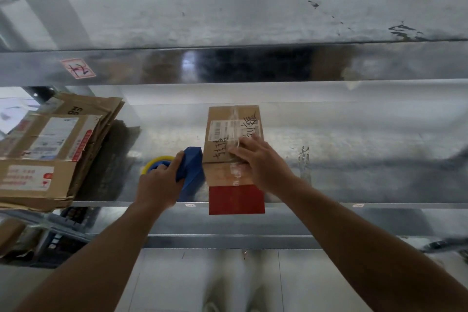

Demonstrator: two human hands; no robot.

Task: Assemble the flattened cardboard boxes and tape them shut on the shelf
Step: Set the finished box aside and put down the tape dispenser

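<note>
**While a box got taped**

As the left hand (158, 182) clenched 1 blue tape dispenser (191, 167), the right hand (260, 163) pressed straight fingers (239, 152) on 1 small cardboard box (228, 126) at the shelf (354, 175) front. Box prob. light, thin-walled, crushable; steady it from the top. Flattened boxes (50, 154) stacked left: several, no. unclear.

A shiny metal shelf (354, 159) spans the middle, with a scuffed upper shelf (228, 7) at 12 o'clock, pale floor tiles (177, 281) at 6 and a red-marked sticker (78, 68) at 10.
</note>
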